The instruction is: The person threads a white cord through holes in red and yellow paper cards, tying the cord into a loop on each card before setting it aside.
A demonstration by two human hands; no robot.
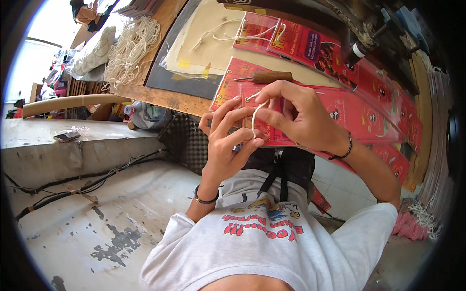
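A white cord [254,121] runs in a short curve between my two hands, beside the eyelet at the corner of a red printed card [291,133] in clear plastic. My left hand [228,133] pinches the cord's lower part between thumb and finger, its other fingers over the card's left edge. From the right, my right hand [303,114] bends over the card and has its thumb and fingers closed on the cord near the eyelet. Just beyond lies an awl [272,76] with a wooden handle, its metal spike pointing left. Part of the cord is hidden by my fingers.
More red cards [296,42] overlap along the table's far and right side, two with cord loops. A heap of loose cords [133,48] sits at the table's left. A dark post-like tool [361,51] stands at the far right. Hanging cords [427,218] are at the right edge.
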